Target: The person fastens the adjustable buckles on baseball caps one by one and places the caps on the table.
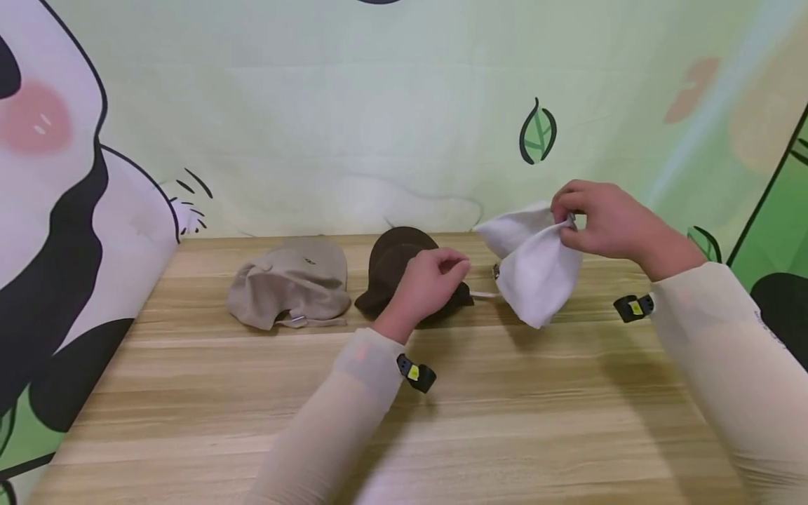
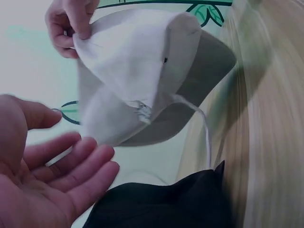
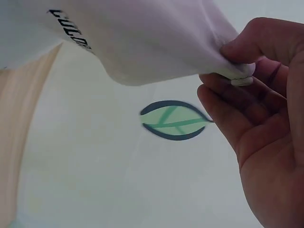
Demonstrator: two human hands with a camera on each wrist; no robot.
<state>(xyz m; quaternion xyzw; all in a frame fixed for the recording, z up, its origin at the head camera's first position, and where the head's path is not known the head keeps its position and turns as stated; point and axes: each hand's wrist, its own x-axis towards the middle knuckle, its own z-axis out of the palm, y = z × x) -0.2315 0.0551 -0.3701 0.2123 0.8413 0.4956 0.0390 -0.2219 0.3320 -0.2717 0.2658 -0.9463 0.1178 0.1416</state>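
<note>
My right hand point(image 1: 602, 221) pinches the crown of a white baseball cap point(image 1: 536, 270) between thumb and fingers. The cap hangs tilted over the right part of the table; its strap dangles toward the dark brown cap point(image 1: 399, 263). In the right wrist view, dark lettering shows on the white cloth point(image 3: 156, 42) near the pinch. My left hand point(image 1: 429, 280) hovers over the brown cap and partly hides it. Its relaxed fingers point(image 2: 85, 161) hold nothing and stand apart from the white cap in the left wrist view.
A beige cap point(image 1: 290, 280) lies left of the brown one, its strap toward me. All are near the back edge of the wood-grain table point(image 1: 221, 407). Behind stands a pale green printed backdrop point(image 1: 379, 126) with a panda and leaves.
</note>
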